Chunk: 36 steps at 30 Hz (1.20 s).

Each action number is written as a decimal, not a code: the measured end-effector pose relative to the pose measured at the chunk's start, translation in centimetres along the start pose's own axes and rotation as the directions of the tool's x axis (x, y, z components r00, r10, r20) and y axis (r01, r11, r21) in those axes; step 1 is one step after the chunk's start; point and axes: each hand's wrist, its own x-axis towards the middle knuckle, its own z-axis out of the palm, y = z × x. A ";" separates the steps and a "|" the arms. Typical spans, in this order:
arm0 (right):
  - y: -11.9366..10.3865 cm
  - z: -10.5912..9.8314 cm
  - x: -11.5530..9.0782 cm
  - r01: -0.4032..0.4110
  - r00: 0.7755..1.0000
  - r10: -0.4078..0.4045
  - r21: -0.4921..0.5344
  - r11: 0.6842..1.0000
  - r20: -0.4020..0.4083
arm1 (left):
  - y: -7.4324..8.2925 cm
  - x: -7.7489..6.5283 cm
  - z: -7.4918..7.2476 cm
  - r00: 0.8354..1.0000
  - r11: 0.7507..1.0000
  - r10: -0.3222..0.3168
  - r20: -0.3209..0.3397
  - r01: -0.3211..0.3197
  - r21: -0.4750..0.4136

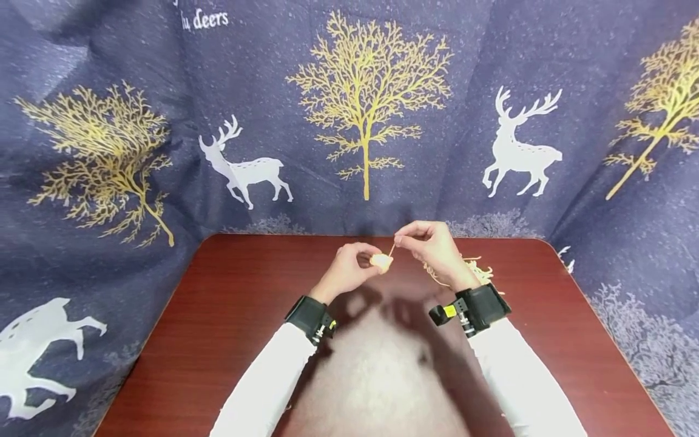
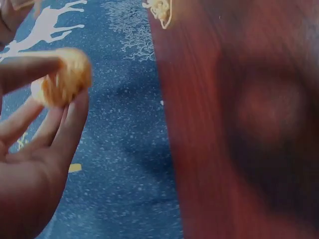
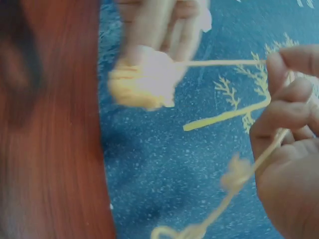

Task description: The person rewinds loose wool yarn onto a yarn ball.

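Observation:
A small pale yellow ball of cord (image 1: pixel 381 262) sits pinched between the thumb and fingers of my left hand (image 1: pixel 347 267), above the far part of the table. My right hand (image 1: pixel 435 247), a little higher and to the right, pinches the cord (image 3: pixel 219 63), which runs taut from the ball. In the right wrist view the cord continues below my right hand, with a knotted clump (image 3: pixel 236 174) hanging on it. The left wrist view shows the wound ball (image 2: pixel 70 77) held by the fingertips, slightly blurred.
A loose heap of cord (image 1: pixel 482 273) lies on the red-brown table (image 1: pixel 235 303), partly behind my right wrist. Behind the table hangs a dark blue cloth (image 1: pixel 327 182) printed with deer and trees. Both wrists wear black bands with cameras.

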 end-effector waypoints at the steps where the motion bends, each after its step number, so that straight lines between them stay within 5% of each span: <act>1: 0.1 -0.1 0.4 -0.018 1.000 0.017 0.063 0.998 0.009 | -0.1 -0.2 0.2 0.999 0.999 -0.009 0.036 0.011 -0.051; 5: 1.0 -0.4 1.7 -0.041 0.999 0.030 0.269 0.962 0.043 | -0.2 -1.5 0.7 0.988 0.970 -0.012 0.154 0.048 -0.237; 11: 3.7 -0.6 2.5 -0.076 0.997 0.067 0.558 0.827 0.036 | 1.3 -3.3 0.7 0.980 0.888 0.027 0.199 0.069 -0.455; 15: 5.8 -0.1 2.1 -0.112 0.990 0.138 0.615 0.780 0.005 | 2.8 -3.4 0.2 0.991 0.821 0.061 0.122 0.019 -0.570; 22: 8.3 1.8 0.3 -0.162 0.977 0.210 0.557 0.815 -0.022 | 4.3 -1.6 -0.4 0.986 0.760 0.060 -0.153 -0.145 -0.634; 26: 8.8 2.8 -1.0 -0.179 0.972 0.230 0.464 0.868 -0.055 | 4.5 -0.2 -0.6 0.960 0.789 0.003 -0.280 -0.174 -0.589; 31: 8.3 3.4 -2.5 -0.213 0.964 0.251 0.300 0.930 -0.094 | 4.1 1.3 -0.8 0.928 0.862 -0.047 -0.370 -0.150 -0.485; 36: 6.9 3.8 -3.7 -0.086 0.988 0.086 0.002 0.996 -0.127 | 2.9 2.2 -0.9 0.916 0.962 -0.041 -0.398 -0.071 -0.262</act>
